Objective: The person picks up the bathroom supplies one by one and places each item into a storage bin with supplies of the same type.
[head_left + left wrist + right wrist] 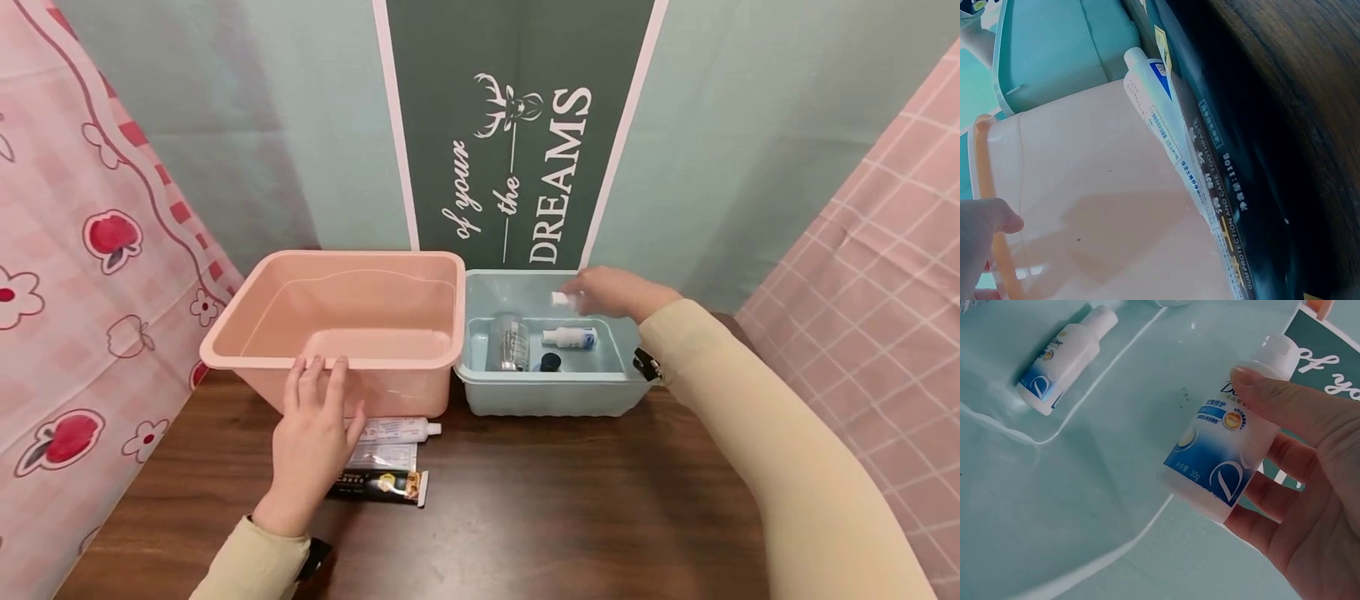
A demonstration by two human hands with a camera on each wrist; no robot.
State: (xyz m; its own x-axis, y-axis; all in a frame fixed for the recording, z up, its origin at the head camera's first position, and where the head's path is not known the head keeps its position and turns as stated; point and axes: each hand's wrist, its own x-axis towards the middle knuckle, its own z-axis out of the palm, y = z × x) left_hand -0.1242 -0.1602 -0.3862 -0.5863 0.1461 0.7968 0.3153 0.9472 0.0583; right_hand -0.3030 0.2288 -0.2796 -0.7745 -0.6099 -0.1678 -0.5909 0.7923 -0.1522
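My right hand (607,290) holds a small white bottle (1225,434) with a blue label above the light blue bin (551,398). In the right wrist view, the thumb lies across the bottle's front and the fingers curl behind it. A similar white-and-blue bottle (572,337) lies inside that bin. Beside it are a clear bottle (512,343) and a dark-capped item (551,362). At the front of the pink bin (405,387), my left hand (311,433) grips the rim, thumb outside and fingertips over the edge.
On the brown table (525,517), in front of the pink bin, lie a white tube (393,430), a silvery packet (386,457) and a black tube (382,486). The two bins stand side by side against a green curtain (712,167). Pink cloths (885,250) hang at both sides.
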